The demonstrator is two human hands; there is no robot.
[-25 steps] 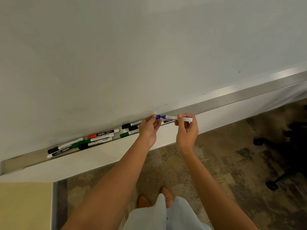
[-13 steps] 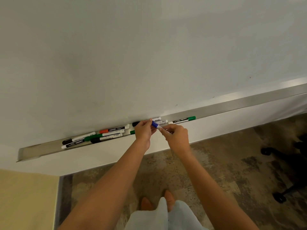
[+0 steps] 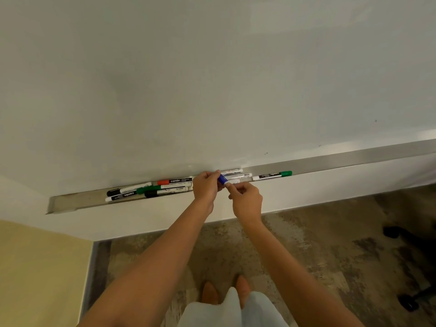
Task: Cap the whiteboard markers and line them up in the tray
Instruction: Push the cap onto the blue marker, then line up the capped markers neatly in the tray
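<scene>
A long metal tray (image 3: 342,161) runs along the foot of the whiteboard. Just in front of the tray, my left hand (image 3: 206,187) pinches the blue cap (image 3: 222,179) of a blue marker, and my right hand (image 3: 245,200) holds its white barrel (image 3: 232,182); most of the barrel is hidden by my fingers. A green-capped marker (image 3: 272,175) lies alone in the tray to the right. Two white markers (image 3: 236,173) lie behind my hands. Left of my hands sits a loose cluster of red, green and black markers (image 3: 151,190).
The whiteboard (image 3: 212,79) fills the upper view. Below the tray are a white wall strip and mottled floor. A yellow surface (image 3: 35,267) sits at lower left. Black chair casters (image 3: 410,300) stand at the right edge. My feet show at the bottom.
The blue marker came down from level in front of the board to tilted just above the tray, with my hands closing together on it. The view shifted, showing the green marker on the right.
</scene>
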